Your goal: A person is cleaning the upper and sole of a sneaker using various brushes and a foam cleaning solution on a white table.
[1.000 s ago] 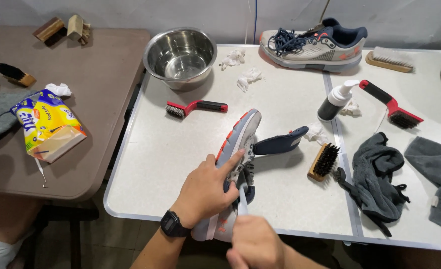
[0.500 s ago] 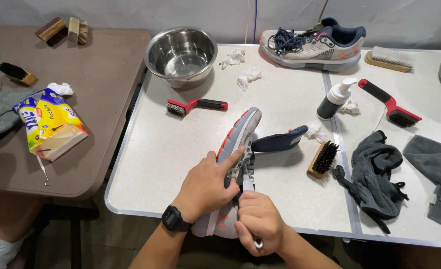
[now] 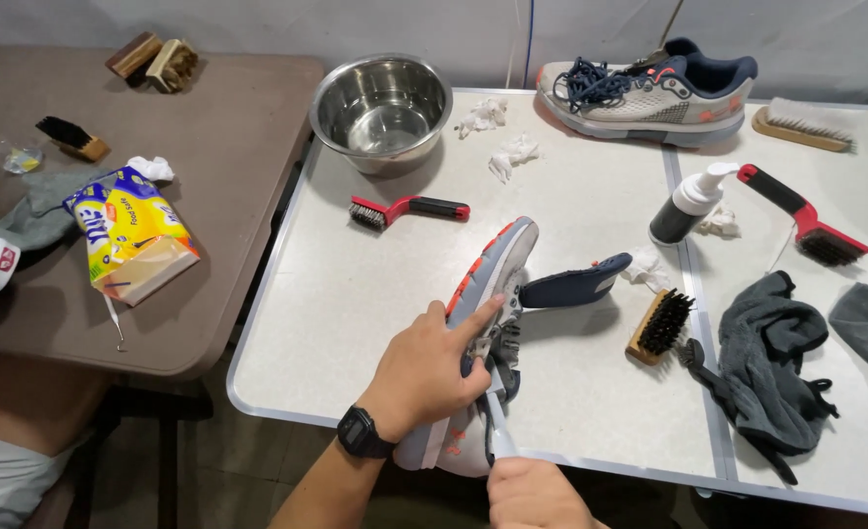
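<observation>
My right hand (image 3: pixel 537 493) has dropped toward me, fist pinching the white lace (image 3: pixel 498 431); my left hand (image 3: pixel 424 377) stays clamped around the grey sneaker (image 3: pixel 488 294).

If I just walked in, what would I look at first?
Probably the grey running shoe tipped on its side at the white table's front edge, gripped by the left hand while the right hand pulls something thin and pale from it. Behind sit a shiny metal bowl and the matching shoe.
</observation>
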